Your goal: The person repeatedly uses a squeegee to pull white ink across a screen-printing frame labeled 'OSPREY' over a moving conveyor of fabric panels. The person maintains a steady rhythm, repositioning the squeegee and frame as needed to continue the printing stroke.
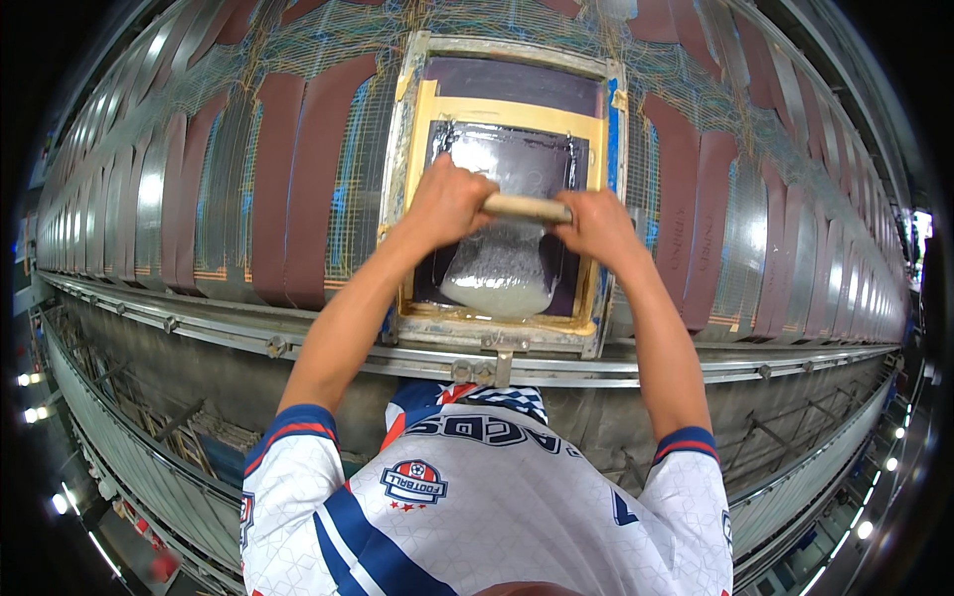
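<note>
A silver metal screen-printing frame (611, 298) stands on the long table, lined with yellow tape (427, 99) around a dark purple mesh (507, 81). A glossy, translucent pale paste (497, 278) is spread over the lower mesh. My left hand (447, 199) grips the left end of a squeegee with a pale wooden handle (525, 207), held crosswise above the paste. My right hand (596, 223) is closed on its right end. The squeegee's blade is hard to make out.
Maroon fabric pieces (278, 189) lie in rows on the long table, both sides of the frame, among tangled coloured guide lines (308, 40). A metal rail (219, 320) runs along the near edge. Below it is a walkway (596, 417) with metal struts, beside my body.
</note>
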`<action>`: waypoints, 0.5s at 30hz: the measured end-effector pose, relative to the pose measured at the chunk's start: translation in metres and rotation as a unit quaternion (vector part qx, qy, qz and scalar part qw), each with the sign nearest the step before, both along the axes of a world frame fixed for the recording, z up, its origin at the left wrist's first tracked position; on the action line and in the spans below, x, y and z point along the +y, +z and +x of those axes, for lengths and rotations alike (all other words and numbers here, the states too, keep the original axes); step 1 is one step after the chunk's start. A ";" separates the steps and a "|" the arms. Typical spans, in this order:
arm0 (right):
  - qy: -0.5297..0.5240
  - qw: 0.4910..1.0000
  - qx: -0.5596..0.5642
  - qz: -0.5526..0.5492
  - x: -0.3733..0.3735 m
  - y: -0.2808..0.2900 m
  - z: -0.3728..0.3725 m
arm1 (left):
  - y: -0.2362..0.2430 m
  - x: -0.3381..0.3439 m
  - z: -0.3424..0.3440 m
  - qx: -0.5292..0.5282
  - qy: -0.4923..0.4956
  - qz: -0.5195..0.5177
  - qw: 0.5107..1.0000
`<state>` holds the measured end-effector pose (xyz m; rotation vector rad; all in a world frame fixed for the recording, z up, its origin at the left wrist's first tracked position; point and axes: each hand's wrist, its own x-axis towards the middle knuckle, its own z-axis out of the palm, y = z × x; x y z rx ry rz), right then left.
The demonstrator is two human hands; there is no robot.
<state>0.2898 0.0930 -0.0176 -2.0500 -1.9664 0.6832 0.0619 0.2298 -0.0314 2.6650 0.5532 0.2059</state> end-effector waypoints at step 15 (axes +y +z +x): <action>-0.061 0.993 0.050 -0.082 0.142 -0.017 0.101 | -0.018 0.143 0.109 0.025 0.017 0.017 0.999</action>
